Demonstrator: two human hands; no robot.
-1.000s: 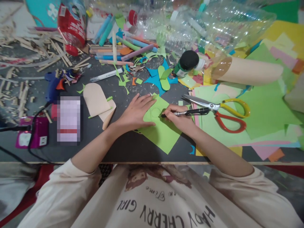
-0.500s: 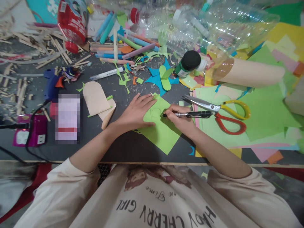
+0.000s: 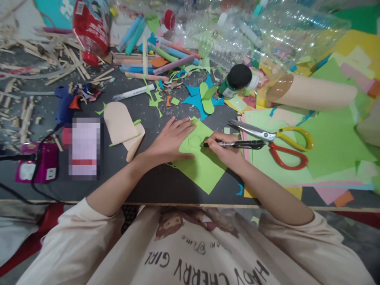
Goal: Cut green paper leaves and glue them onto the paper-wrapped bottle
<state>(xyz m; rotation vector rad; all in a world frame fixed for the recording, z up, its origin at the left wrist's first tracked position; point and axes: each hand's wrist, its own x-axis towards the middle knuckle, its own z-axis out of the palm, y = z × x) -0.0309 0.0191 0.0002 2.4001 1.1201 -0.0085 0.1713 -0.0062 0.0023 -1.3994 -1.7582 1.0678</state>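
Note:
A green sheet of paper (image 3: 204, 170) lies turned cornerwise on the dark table in front of me. My left hand (image 3: 169, 138) rests flat on its left part, fingers spread. Between the fingers of my right hand (image 3: 224, 148) is a black pen (image 3: 247, 144), its tip at the paper beside a faintly drawn round outline. Just right of that hand, scissors (image 3: 270, 138) with one yellow and one red handle lie on light green paper (image 3: 258, 166). A folded beige paper piece (image 3: 118, 122) with green strips sits left of my left hand.
Blue star-like paper (image 3: 191, 99) and a dark green jar (image 3: 236, 81) stand beyond the sheet. Clear plastic bottles (image 3: 276, 35) and rolled paper tubes (image 3: 175, 59) crowd the back. A blue glue gun (image 3: 63, 105), a pixelated phone-like object (image 3: 84, 148) and wooden sticks (image 3: 74, 61) lie left.
Both hands keep almost the same place, and the pen tip stays near the round outline. The view has shifted very slightly.

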